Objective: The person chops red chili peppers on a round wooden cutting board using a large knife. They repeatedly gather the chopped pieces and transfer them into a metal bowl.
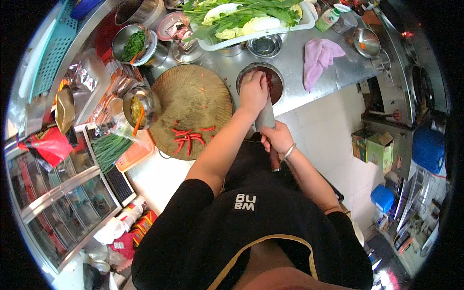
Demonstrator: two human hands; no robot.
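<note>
My right hand (278, 139) grips the wooden handle of a cleaver (266, 117). The blade reaches over a round metal bowl (279, 78) that holds dark red pieces. My left hand (253, 90) is over the same bowl, its fingers against the upper part of the blade; whether anything is under the fingers is hidden. Left of the bowl lies a thick round wooden chopping block (217, 90), with several whole red chillies (189, 138) on its near part and small red bits scattered farther back.
A white tray of leafy greens (308, 22) stands at the back. A pink cloth (319, 61) lies right of the bowl. Left are a bowl of chopped greens (119, 41), a bowl of minced garlic with an orange spoon (148, 105), and spring onions (108, 148) beside an orange basket (139, 154).
</note>
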